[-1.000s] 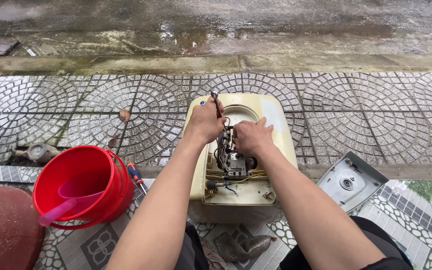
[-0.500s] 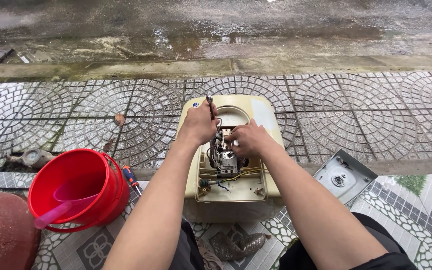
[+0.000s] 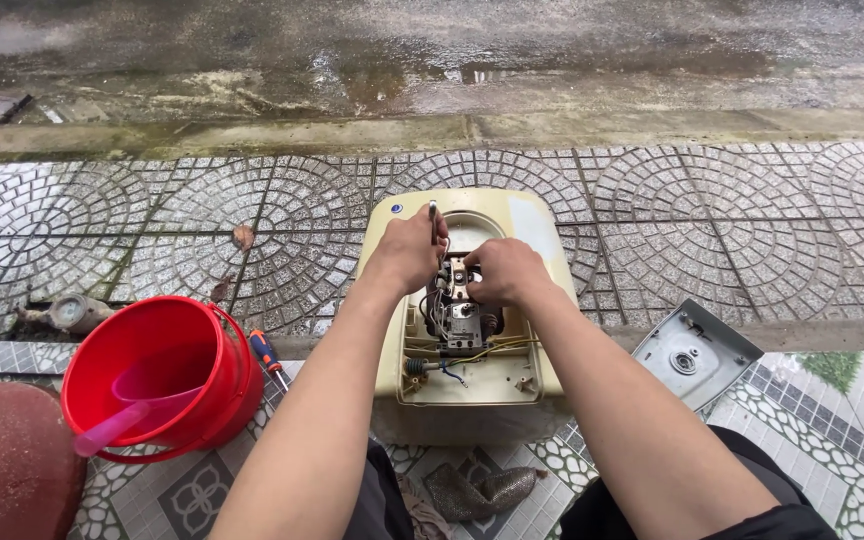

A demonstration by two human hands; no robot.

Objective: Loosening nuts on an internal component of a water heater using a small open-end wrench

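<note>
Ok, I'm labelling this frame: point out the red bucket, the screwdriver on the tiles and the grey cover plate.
red bucket [image 3: 235,375], head view, outer right wall.
screwdriver [image 3: 263,351], head view, orange-and-blue handle.
grey cover plate [image 3: 727,345], head view, flat upper right part.

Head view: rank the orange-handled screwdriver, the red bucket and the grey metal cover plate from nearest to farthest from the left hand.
From the left hand:
1. Orange-handled screwdriver, on the tiles to its lower left.
2. Red bucket, further left, beyond the screwdriver.
3. Grey metal cover plate, far right, past the appliance.

My left hand [image 3: 410,250] grips a thin tool [image 3: 434,222] upright over the opened cream appliance housing [image 3: 542,350]; my right hand [image 3: 505,272] pinches its wired inner part [image 3: 460,320]. A red bucket [image 3: 214,375] stands left.
</note>
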